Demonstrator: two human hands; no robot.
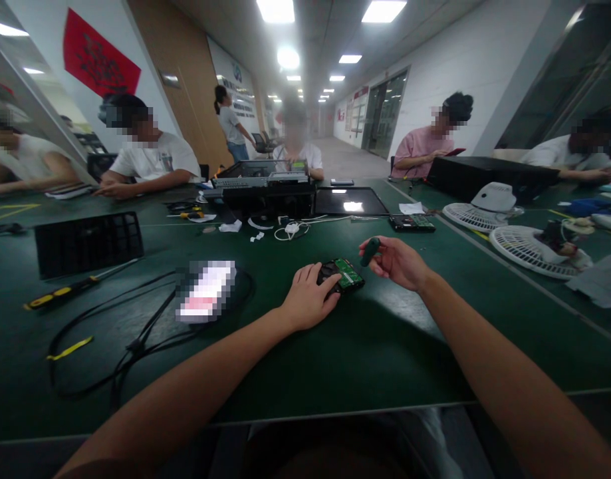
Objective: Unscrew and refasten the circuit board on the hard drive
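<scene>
A hard drive (350, 274) lies on the green table in front of me, its green circuit board facing up. My left hand (308, 297) rests over its left side, thumb and fingers holding it against the tabletop. Just right of the drive, my right hand (401, 263) pinches a dark green screwdriver (370, 251) by its handle, tilted and raised above the table. Its shaft is too faint to make out. The left fingers cover part of the drive.
Left are a lit phone (206, 291), black cables (135, 346), a yellow-black screwdriver (60, 294) and a black panel (89, 245). Another circuit board (412, 223) and a dark screen (351, 201) lie ahead. White fan parts (529, 249) are right. Several people sit around the table.
</scene>
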